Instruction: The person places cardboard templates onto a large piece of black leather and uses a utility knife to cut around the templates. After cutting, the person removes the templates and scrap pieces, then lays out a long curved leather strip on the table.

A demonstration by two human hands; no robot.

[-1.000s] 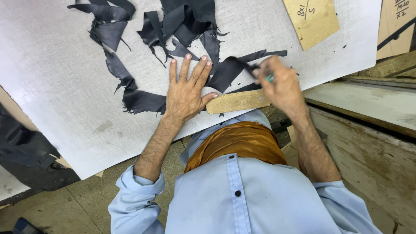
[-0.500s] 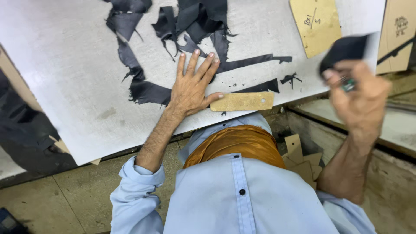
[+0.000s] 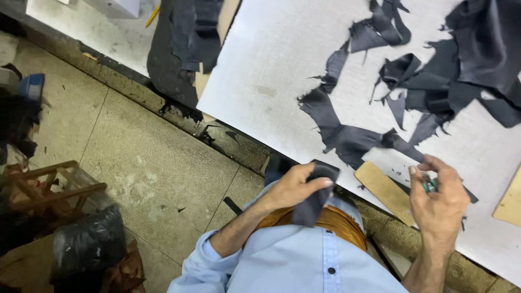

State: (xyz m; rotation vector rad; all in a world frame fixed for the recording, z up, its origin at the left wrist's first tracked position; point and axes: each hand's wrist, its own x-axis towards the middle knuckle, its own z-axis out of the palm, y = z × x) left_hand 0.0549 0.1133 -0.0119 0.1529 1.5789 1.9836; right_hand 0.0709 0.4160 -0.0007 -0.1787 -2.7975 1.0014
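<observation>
Counts, quick: 2 hands, the left hand [image 3: 296, 187] gripping 1 cut dark piece [image 3: 315, 195], the right hand [image 3: 438, 202] pinching 1 small green-handled tool [image 3: 429, 183]. 1 white cutting board [image 3: 282, 65], w/ 1 tan oblong template [image 3: 386, 191] near its edge and 1 more tan card corner [image 3: 510, 205] at far right. Dark scraps [image 3: 347, 138] on the board: approx. 6–8 (they overlap, can't split them exactly). 1 wooden frame [image 3: 49, 187] and 1 black bag [image 3: 89, 244] on the floor, left. 1 yellow pencil [image 3: 152, 14], top left.
</observation>
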